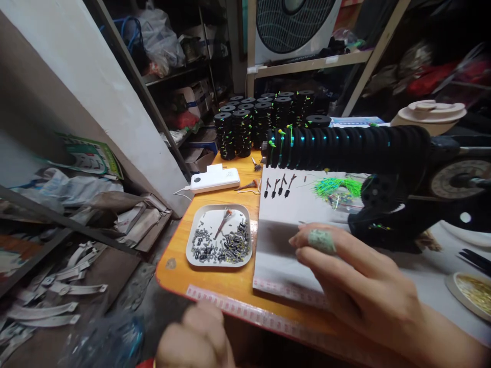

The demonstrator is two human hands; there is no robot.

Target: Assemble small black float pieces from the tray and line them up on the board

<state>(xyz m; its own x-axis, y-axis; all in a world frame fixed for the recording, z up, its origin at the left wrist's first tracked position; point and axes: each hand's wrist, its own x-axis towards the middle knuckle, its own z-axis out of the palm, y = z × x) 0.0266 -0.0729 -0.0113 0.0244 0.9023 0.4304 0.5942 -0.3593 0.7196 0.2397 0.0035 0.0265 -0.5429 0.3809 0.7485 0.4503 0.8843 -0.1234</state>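
Note:
My right hand point(356, 273) hovers over the white board point(268, 255), fingertips pressed together and pointing left, with green tape round one finger. Whatever may be between those fingertips is too small to make out. Low in the view, off the table's front edge, my left hand point(195, 337) is curled up and blurred; its grip is hidden. Beyond the right hand lie several small dark pieces with forked stems point(281, 186) and a bundle of green and blue threads point(337, 188). Above them, a ribbed black roller point(345, 145) on a machine carries small green-yellow knotted threads at its left end.
A square white tray point(190, 250) of small grey and black parts stands left of the board. Behind it lies a white power bank point(215, 179). Several black spools point(243, 130) stand at the back. A measuring tape point(245, 308) runs along the front edge; a dish point(456, 283) sits right.

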